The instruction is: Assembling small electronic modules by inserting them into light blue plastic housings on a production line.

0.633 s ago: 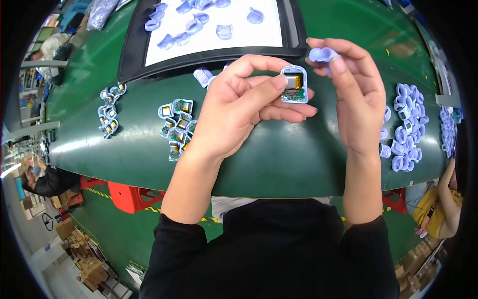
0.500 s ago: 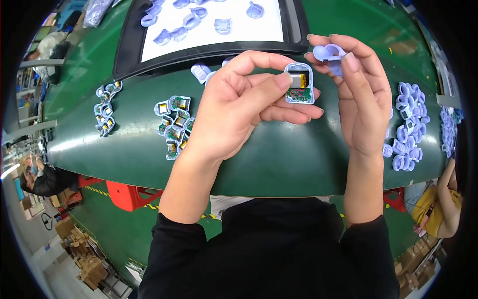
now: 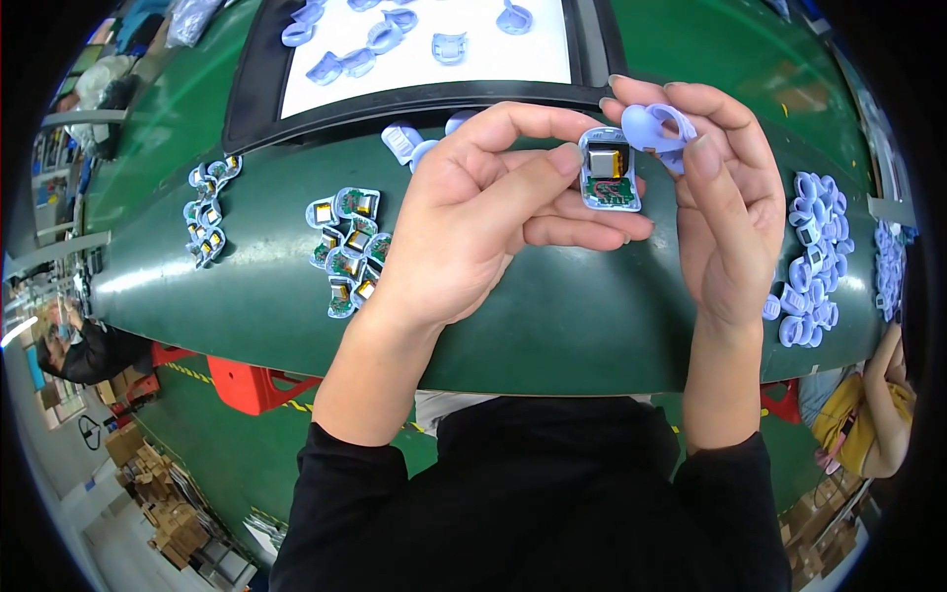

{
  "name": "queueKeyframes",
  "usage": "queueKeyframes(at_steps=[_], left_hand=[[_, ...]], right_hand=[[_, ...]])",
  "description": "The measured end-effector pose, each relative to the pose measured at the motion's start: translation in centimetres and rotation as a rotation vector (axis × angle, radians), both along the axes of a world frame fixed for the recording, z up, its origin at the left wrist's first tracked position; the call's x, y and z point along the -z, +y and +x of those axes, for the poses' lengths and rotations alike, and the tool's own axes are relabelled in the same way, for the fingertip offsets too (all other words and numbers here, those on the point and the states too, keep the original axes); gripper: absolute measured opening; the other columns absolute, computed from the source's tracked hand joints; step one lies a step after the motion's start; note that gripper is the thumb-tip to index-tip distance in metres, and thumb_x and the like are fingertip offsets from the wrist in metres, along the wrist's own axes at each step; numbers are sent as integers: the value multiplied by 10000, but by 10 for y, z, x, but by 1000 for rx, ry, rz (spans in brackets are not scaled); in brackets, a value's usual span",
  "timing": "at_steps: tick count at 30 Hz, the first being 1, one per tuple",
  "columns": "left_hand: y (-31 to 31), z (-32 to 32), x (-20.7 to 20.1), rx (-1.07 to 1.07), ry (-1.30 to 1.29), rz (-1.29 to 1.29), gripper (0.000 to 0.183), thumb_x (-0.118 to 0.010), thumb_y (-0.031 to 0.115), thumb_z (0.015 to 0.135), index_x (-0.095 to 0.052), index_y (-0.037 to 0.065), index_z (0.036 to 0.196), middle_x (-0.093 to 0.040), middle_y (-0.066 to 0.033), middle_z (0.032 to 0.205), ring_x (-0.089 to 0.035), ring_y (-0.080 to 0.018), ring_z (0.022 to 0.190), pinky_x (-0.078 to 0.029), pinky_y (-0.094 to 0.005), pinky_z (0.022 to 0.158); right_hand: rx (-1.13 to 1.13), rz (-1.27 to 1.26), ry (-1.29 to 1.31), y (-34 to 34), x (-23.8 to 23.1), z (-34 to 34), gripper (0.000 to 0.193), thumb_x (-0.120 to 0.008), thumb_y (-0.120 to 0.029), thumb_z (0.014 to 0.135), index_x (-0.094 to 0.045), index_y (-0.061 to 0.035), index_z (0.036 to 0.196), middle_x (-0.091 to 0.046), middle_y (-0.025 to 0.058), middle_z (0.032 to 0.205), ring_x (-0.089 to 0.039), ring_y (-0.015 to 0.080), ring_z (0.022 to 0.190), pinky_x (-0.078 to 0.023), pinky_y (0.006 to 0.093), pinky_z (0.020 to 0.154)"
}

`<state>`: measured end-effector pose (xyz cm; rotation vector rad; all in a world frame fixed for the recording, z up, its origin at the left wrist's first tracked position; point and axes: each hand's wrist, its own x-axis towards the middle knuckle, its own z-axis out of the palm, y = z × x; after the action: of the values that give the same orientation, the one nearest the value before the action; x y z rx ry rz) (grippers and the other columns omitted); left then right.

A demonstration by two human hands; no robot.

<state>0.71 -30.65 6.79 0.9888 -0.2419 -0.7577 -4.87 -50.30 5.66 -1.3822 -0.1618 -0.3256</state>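
Between the thumb and fingers of my left hand is a small light-blue housing half, its inside facing up. A silver battery with yellow tape and a green circuit board lie inside it. My right hand pinches a lavender plastic cover with a ring-like opening. The cover is tilted, close beside the housing's upper right edge; whether the two touch I cannot tell. Left of my left wrist sits a cluster of similar filled housings on the green table. Lavender covers are piled right of my right hand.
A black-framed tray with a white surface at the far side bears several lavender parts. More filled housings lie farther left. Loose lavender pieces rest before the tray. Red stools stand by the near edge; a person in yellow is at right.
My right hand has turned the lavender cover so its ring opening shows more, and brought it nearer the housing. My left hand has shifted slightly right with the housing.
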Motion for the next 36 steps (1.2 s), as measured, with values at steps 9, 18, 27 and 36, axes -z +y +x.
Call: queueKeyframes(at_steps=[9,18,27,36], left_hand=[[1,1,0,-3,14,-24,297,-429,47,1056,-537,-56,1313,-696,-257,1116,-737,-406,958,-653,-386,831],[0,2,5,-39,30,-49,250,-482,46,1051,-536,-64,1269,-702,-190,1085,-743,-269,945,-640,-379,857],[-6,-2,15,-33,-3,-146,281,-515,57,1051,-557,12,1326,-669,-134,1213,-681,-228,1106,-588,-409,975],[-8,-4,16,66,-24,-252,343,-575,138,1044,-539,48,1373,-647,-131,1235,-691,-242,1049,-595,-354,888]], right_hand=[[-57,-67,-73,5,0,0,348,-600,-98,989,-526,36,1302,-588,306,1352,-597,361,1272,-476,453,1071],[-65,-260,-143,9,1,3,335,-725,-19,882,-588,2,1187,-600,283,1349,-598,285,1235,-428,419,1087],[-67,-146,-110,7,-2,0,253,-732,-10,888,-604,-4,1107,-573,264,1382,-602,281,1220,-451,432,1070],[-97,193,-41,11,-4,-2,144,-657,-78,973,-541,-31,1045,-606,244,1307,-618,288,1204,-514,424,1007]])
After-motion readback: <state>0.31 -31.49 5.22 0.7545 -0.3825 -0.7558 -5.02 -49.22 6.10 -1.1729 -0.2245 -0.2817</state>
